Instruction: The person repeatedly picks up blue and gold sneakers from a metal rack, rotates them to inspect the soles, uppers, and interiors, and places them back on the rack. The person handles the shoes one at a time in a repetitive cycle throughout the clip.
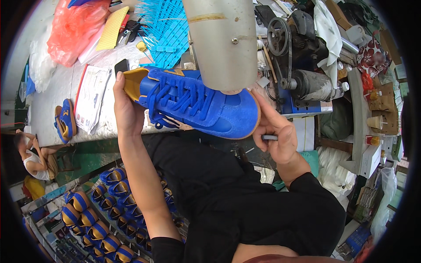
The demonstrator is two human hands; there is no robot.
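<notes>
A blue suede shoe (206, 107) with blue laces and a yellow-tan lining lies sideways in front of me, its toe pointing right. My left hand (125, 109) grips its heel end, thumb up along the collar. My right hand (276, 131) holds the toe end and also pinches a small grey rod-like piece (269, 137). The toe sits just below a wide grey metal cylinder (226, 41) that hangs down from above.
A white worktable (57, 96) carries another blue shoe (66, 120), a paper sheet, blue plastic strips and orange bags. A motor with a belt wheel (302, 79) stands at right. A rack of several blue shoes (105, 210) is below left. A person sits far left.
</notes>
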